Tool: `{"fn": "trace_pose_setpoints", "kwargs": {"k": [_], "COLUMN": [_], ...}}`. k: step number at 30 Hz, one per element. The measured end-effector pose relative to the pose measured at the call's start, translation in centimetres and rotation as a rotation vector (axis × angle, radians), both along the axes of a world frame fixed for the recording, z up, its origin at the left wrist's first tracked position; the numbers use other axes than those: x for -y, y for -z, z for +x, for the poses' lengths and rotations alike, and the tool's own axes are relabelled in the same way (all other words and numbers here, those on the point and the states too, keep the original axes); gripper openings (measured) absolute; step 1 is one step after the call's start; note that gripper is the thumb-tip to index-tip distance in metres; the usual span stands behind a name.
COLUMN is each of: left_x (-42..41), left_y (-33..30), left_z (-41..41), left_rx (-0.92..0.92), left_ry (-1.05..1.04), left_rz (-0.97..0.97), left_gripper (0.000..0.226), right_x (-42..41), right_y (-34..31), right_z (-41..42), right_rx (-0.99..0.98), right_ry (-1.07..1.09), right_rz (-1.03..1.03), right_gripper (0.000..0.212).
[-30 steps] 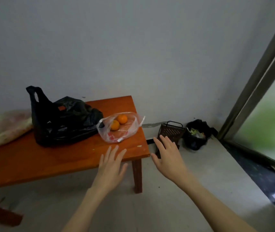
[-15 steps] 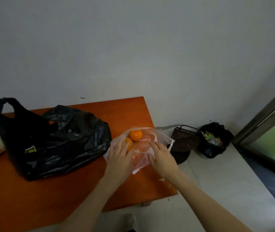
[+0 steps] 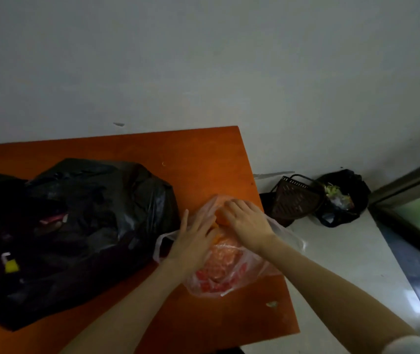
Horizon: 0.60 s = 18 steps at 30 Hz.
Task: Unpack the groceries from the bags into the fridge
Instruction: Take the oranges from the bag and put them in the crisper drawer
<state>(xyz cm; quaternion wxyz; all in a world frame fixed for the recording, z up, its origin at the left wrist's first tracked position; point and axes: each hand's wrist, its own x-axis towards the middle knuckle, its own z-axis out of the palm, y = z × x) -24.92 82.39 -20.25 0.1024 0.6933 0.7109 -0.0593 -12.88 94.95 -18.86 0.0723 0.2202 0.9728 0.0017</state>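
The left hand [image 3: 195, 236] lies on the clear plastic bag [image 3: 232, 264] with its fingers straight and close together, pointing toward 12 o'clock, pressing the left side of the bag's upper part. The right hand [image 3: 247, 223] is just beside it at 2 o'clock, fingers bent over the top of the bag and reaching toward 10 o'clock; whether they pinch the plastic or only rest on it cannot be told, since the fingertips sink into the folds. Between the two hands a strip of orange fruit [image 3: 218, 221] shows through the plastic, partly hidden by both hands. Lower in the bag, toward 6 o'clock, there is something reddish that is too blurred to name.

The bag sits near the right edge of the orange counter [image 3: 203, 159]. At 9 o'clock from the hands, touching or nearly touching the clear bag, a large crumpled black bag [image 3: 81, 226] covers much of the counter's left part; a small yellow thing [image 3: 11, 266] and a pinkish patch show in its folds.

Off the counter, at 2 o'clock from the hands, a dark brown basket [image 3: 297, 198] stands on the pale floor [image 3: 344, 251] against the wall, and just beside it on its right is a small black bag [image 3: 344, 200] holding scraps. At the far right a dark door frame [image 3: 408, 180] runs up along the edge.
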Motion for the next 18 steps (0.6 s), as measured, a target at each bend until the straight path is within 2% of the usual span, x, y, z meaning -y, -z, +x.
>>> {"fn": "trace_pose_setpoints", "kwargs": {"k": [2, 5, 12, 16, 18], "left_x": [-0.4, -1.0, -1.9, -2.2, -2.2], "left_y": [0.7, 1.2, 2.4, 2.4, 2.1], "left_z": [-0.4, -1.2, -3.1, -3.5, -3.7], "left_rx": [0.011, 0.062, 0.141, 0.209, 0.292], "left_ry": [0.042, -0.007, -0.040, -0.065, -0.109], "left_rz": [0.009, -0.020, -0.102, -0.057, -0.058], "left_gripper": [0.054, 0.065, 0.082, 0.077, 0.077], "right_x": [-1.2, -2.8, -4.4, -5.2, -5.6], "right_y": [0.2, 0.9, 2.6, 2.5, 2.2], "right_z": [-0.9, -2.0, -3.4, -3.3, -2.7], "right_rx": [0.080, 0.191, 0.281, 0.276, 0.202], "right_ry": [-0.066, -0.109, -0.110, -0.133, -0.075], "right_rz": [-0.025, -0.068, -0.203, -0.222, -0.307], "right_gripper": [0.051, 0.060, 0.085, 0.086, 0.086]}}
